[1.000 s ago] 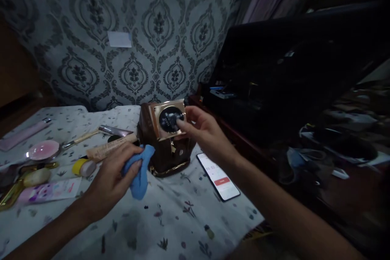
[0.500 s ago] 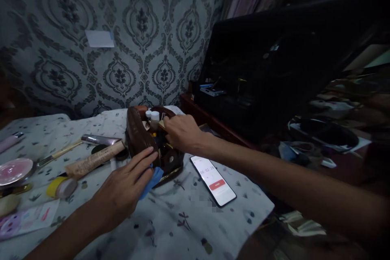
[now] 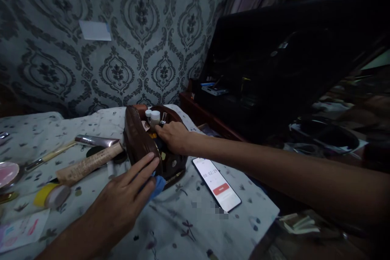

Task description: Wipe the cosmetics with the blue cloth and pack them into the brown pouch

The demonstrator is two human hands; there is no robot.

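Observation:
A brown makeup bag (image 3: 137, 138) stands open on the bed, packed with white-capped bottles (image 3: 155, 118) and other small items. My left hand (image 3: 122, 195) lies against the bag's near left side, fingertips on its zipped edge. A crumpled blue cloth (image 3: 158, 187) is tucked beneath its fingers and thumb. Inside the bag's opening, my right hand (image 3: 175, 136) has its fingers curled downward among the contents; whatever is in them is hidden. Close by its fingers, a dark tube with a shiny cap (image 3: 163, 118) pokes up.
A phone (image 3: 217, 185) showing a running timer lies right of the bag. On the left are a beige tube (image 3: 88, 164), a silver tube (image 3: 96, 141), a brush (image 3: 51, 154), a yellow-and-white jar (image 3: 51, 196) and a pink dish (image 3: 7, 174). A large black panel (image 3: 268, 69) leans behind.
My right hand has lowered into the bag, and the tan item seen at its fingers is now out of sight. My left hand stays on the bag. The view has shifted slightly right.

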